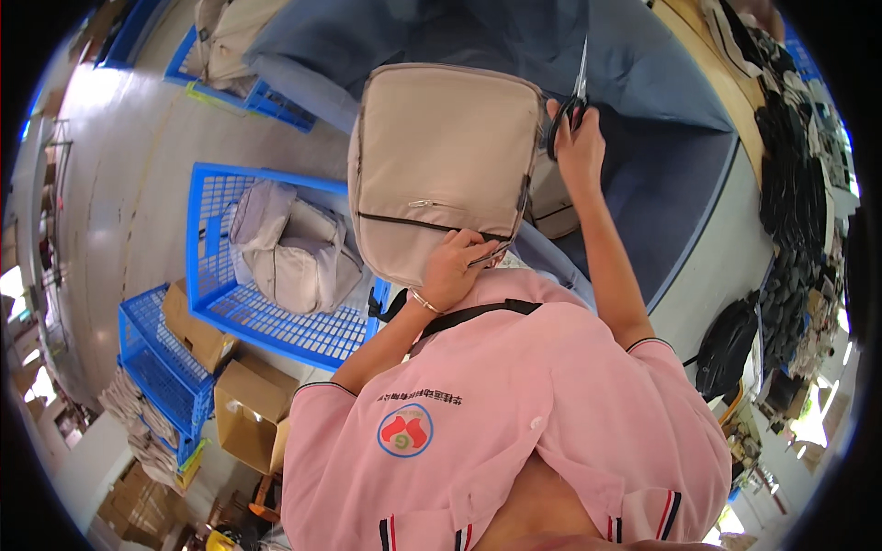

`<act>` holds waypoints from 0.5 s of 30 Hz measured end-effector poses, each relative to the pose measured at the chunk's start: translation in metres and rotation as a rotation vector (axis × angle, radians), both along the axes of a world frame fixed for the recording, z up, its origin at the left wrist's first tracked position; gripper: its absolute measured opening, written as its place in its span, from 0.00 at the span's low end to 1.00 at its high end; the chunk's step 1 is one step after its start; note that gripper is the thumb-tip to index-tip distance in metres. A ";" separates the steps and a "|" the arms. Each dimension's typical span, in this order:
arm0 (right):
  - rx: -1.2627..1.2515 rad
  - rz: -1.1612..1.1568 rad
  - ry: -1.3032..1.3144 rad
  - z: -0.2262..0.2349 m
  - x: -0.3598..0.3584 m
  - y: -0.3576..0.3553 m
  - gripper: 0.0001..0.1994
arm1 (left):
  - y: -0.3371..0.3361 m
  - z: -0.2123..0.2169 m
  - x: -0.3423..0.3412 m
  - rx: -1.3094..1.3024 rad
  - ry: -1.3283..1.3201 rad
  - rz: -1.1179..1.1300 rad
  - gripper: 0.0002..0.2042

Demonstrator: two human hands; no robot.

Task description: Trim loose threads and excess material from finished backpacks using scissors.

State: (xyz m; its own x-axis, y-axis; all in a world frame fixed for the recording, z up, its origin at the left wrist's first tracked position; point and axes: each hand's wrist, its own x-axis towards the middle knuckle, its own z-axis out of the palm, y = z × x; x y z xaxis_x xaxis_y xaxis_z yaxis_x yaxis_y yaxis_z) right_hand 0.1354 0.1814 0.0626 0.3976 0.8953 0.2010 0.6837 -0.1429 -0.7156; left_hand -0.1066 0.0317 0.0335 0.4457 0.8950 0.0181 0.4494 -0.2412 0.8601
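Observation:
A beige backpack (446,138) lies in front of me, its broad panel up and a short zip and dark trim line across its lower part. My left hand (455,266) is closed on the bag's near edge, fingers bent over the trim at the lower right corner. Beside the bag's far right side, my right hand (579,151) grips a pair of scissors (582,78) by the black handles. The scissors' blades point up and away, apart from the fabric.
Blue-grey cloth (657,174) spreads behind and right of the bag. On the left stands a blue plastic crate (207,248) holding beige bags (299,253). Cardboard boxes (246,413) sit lower left. Dark straps (785,202) are piled at the right, above a black bag (728,349).

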 end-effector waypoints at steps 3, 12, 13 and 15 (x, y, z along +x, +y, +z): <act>-0.012 0.032 -0.015 0.003 -0.005 0.037 0.24 | -0.007 -0.002 -0.024 0.016 0.000 -0.073 0.15; -0.195 0.385 -0.116 -0.042 -0.008 0.040 0.12 | -0.013 -0.005 -0.101 -0.035 -0.013 0.380 0.15; -0.209 0.362 -0.117 -0.046 -0.007 0.036 0.12 | -0.007 -0.019 -0.110 0.086 0.115 0.589 0.15; -0.173 0.345 -0.111 -0.062 -0.001 0.031 0.14 | 0.021 -0.040 -0.122 0.211 0.215 0.903 0.16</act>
